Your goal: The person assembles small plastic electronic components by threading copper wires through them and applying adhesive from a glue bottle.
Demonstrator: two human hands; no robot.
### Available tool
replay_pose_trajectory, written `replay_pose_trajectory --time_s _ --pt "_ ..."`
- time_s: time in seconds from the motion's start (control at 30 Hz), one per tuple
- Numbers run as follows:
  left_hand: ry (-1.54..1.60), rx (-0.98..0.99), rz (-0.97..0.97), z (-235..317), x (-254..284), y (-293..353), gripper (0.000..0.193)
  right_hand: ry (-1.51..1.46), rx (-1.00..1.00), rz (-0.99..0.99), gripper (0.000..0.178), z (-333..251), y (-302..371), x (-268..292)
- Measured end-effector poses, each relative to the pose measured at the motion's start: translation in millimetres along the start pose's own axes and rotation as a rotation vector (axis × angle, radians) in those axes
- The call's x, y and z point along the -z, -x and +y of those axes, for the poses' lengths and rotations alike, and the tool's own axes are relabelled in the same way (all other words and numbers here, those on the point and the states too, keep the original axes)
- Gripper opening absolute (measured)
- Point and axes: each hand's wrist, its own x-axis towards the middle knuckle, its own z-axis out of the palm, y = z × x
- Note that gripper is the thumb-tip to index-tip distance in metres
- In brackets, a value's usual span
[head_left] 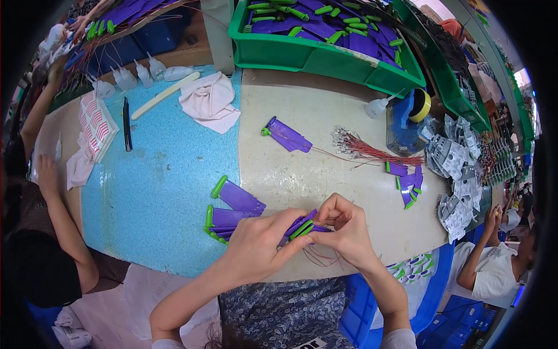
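Note:
Near the table's front edge, my left hand point(256, 241) is closed round a purple plastic part with a green end point(301, 229). From the right, my right hand point(349, 235) pinches at the same part, its thumb against the green end. Thin reddish wires point(319, 256) hang below the fingers. What lies between the right fingertips is partly hidden. Just left of my left hand, several purple pieces with green ends point(241, 198) lie fanned out. Farther off lies a single purple piece point(288, 135) with a wire, beside a bundle of red wires point(372, 148) with clear tips.
A green bin point(314, 55) of purple and green parts stands at the back. Grey plastic parts point(456, 168) are heaped at right, near yellow tape point(421, 104). White bottles point(143, 74), a cloth point(210, 102) and a black knife point(127, 125) lie back left. Other people sit on both sides.

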Motion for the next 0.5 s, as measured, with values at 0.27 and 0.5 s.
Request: replay_pose_trajectory --time_s 0.27,0.5 --pt "0.012 -0.016 0.04 -0.7 -6.2 8.5 0.032 0.068 0.018 0.007 0.018 11.6 6.6 3.9" --pt "-0.012 0.063 0.173 -0.6 -4.3 13.5 0.034 0.144 -0.057 0.134 0.018 0.3 18.3 4.5"
